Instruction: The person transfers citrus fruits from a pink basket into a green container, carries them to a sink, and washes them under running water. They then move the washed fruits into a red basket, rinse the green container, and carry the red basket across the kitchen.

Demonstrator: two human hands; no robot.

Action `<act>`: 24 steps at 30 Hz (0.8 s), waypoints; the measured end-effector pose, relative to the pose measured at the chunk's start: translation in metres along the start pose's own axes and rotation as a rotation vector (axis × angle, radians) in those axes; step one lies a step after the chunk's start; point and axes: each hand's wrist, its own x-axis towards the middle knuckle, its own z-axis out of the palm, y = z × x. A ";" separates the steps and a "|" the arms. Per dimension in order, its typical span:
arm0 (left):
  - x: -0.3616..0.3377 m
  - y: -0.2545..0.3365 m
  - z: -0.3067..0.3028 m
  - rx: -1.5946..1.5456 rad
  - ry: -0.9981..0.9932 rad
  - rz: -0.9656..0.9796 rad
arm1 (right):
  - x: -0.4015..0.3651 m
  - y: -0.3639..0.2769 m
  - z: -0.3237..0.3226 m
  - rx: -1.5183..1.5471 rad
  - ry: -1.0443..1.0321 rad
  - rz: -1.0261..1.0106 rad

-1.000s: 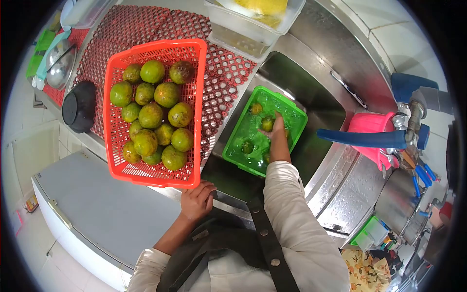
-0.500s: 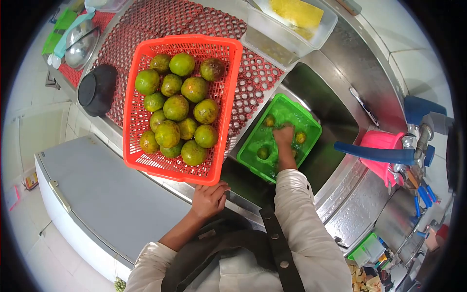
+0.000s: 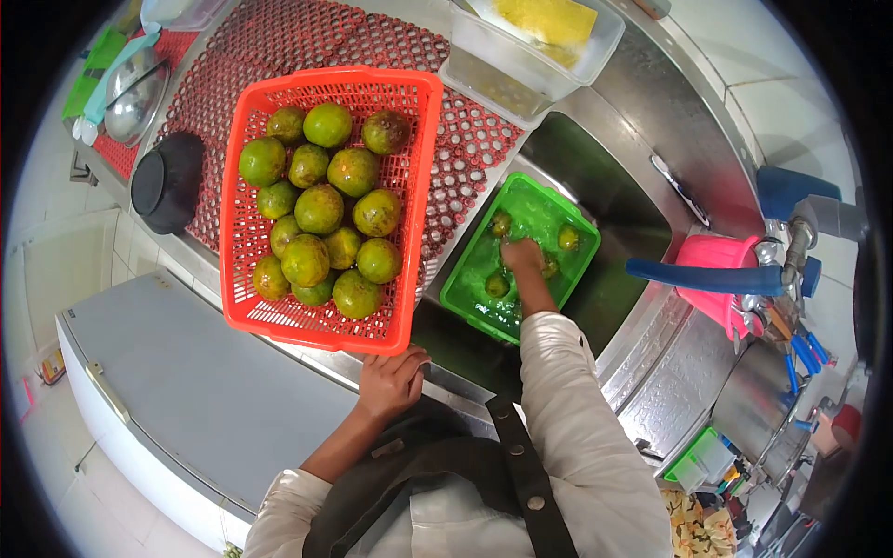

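Observation:
My right hand (image 3: pixel 523 256) reaches down into a green plastic basin (image 3: pixel 454 299) of water inside the sink. Its fingers are partly hidden by the water, so whether they grip anything does not show. Several green citrus fruits, one of them a fruit (image 3: pixel 498 285) below the hand, lie in the basin around it. My left hand (image 3: pixel 391 381) is closed at the near corner of a red plastic basket (image 3: pixel 326 340), fingers at its rim by the counter edge. That basket holds many greenish oranges (image 3: pixel 318 208) with brown patches.
The steel sink (image 3: pixel 619 223) surrounds the basin. A blue-handled tap (image 3: pixel 707 276) juts in from the right, by a pink utensil holder (image 3: pixel 702 251). A clear container (image 3: pixel 521 70) stands behind the sink, a black bowl (image 3: pixel 167 183) at left, and a white chest lid (image 3: pixel 214 372) below.
The view has shifted slightly, moving things left. My right hand remains in the basin while the fruits shift around it; another fruit now shows beside it. My left hand stays at the basket corner.

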 end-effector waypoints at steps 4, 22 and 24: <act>-0.001 -0.001 0.001 -0.005 0.007 0.007 | 0.042 0.026 0.029 0.049 0.135 -0.155; 0.001 0.000 -0.002 0.021 -0.011 0.003 | 0.045 0.039 0.004 0.303 0.209 -0.100; 0.000 0.000 -0.002 0.018 -0.007 -0.001 | 0.050 0.044 0.002 0.428 0.160 -0.204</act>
